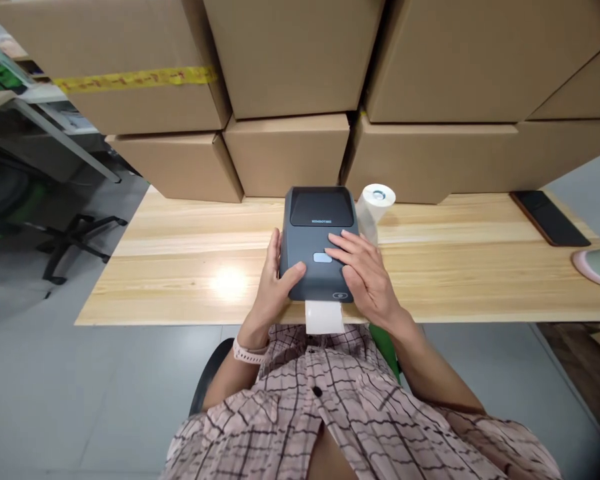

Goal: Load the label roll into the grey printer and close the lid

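A dark grey label printer [313, 239] stands on the table near its front edge, its black window facing up at the far end. A blank white label strip [325, 317] sticks out of its front and hangs past the table edge. My left hand [275, 280] grips the printer's left side, with the thumb on the top cover and the fingers along the wall. Across the right part of the cover lies my right hand [367, 277], fingers stretched out beside the light blue button [323, 257]. A roll of white labels [377, 200] stands upright behind my right hand, partly hidden by it.
Large cardboard boxes [287, 153] are stacked along the back of the wooden table [180, 267]. A phone [550, 217] lies at the right, with a pale green and pink object [597, 265] at the right edge. An office chair base [77, 243] stands left on the floor.
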A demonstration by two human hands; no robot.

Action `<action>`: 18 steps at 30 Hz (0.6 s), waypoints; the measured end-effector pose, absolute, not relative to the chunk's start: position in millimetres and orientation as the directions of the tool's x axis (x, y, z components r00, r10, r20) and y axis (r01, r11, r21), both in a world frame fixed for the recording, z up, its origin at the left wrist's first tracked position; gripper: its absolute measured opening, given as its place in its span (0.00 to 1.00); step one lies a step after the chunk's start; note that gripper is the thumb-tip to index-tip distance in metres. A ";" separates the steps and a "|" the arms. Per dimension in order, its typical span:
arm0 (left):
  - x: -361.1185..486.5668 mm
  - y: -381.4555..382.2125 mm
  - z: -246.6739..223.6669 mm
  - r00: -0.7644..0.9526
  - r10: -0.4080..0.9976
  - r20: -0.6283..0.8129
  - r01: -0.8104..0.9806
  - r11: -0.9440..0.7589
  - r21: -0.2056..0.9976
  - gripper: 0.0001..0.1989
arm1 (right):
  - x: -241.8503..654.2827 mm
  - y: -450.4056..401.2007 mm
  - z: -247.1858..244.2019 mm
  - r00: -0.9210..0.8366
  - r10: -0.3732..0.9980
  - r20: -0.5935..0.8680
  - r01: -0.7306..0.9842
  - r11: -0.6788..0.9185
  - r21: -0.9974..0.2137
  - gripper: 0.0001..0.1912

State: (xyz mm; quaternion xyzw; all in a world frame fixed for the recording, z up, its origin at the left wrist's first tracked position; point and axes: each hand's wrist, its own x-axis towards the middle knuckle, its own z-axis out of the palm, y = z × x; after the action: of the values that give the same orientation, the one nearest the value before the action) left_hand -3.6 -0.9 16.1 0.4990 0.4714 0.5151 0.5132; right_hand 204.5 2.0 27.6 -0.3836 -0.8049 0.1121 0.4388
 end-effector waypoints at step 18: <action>-1.8 -72.9 -2.6 -0.132 0.991 -0.028 -0.013 0.026 1.000 0.26 | 197.9 3.2 22.2 -0.248 0.718 0.650 0.504 0.669 -0.546 0.18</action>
State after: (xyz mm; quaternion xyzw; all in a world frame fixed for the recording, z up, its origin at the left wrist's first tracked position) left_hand -1.8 -72.9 -2.6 0.4562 0.5358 0.5280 0.4754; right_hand 197.9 3.2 22.2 -0.3906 -0.7819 0.1135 0.4725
